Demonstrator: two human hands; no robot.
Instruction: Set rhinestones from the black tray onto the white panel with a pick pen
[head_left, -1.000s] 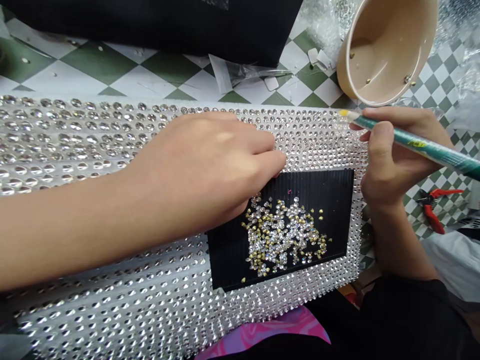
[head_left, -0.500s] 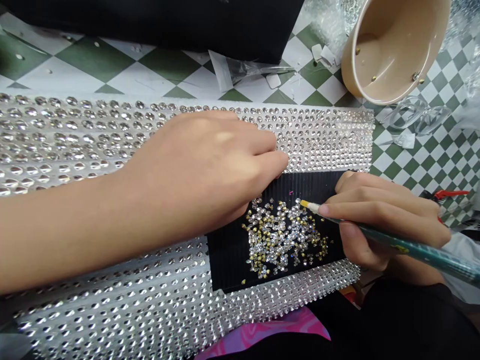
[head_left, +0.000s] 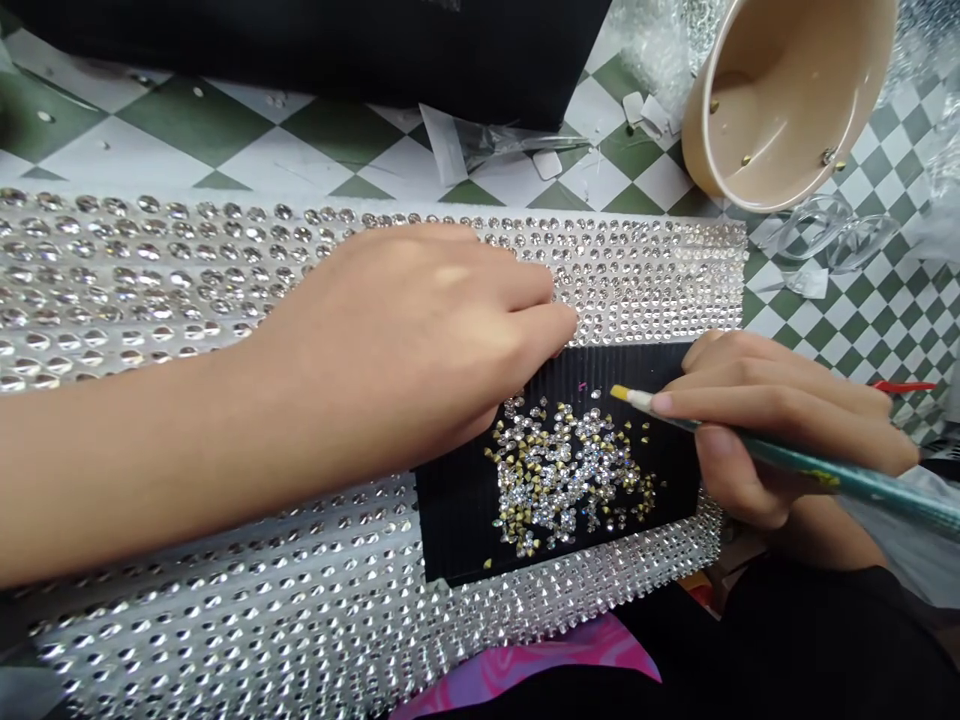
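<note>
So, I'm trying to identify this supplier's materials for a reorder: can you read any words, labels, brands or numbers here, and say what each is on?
No word, brand or number can be read with confidence.
Yellow print on the green pencil, held in the right hand: too blurred to read.
Pale mark at the top edge of the black cover: too faint and cut off to read.

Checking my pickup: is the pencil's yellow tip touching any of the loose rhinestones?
Apart: in the head view, black board shows between the pencil's yellow tip and the nearest loose rhinestones.
</note>
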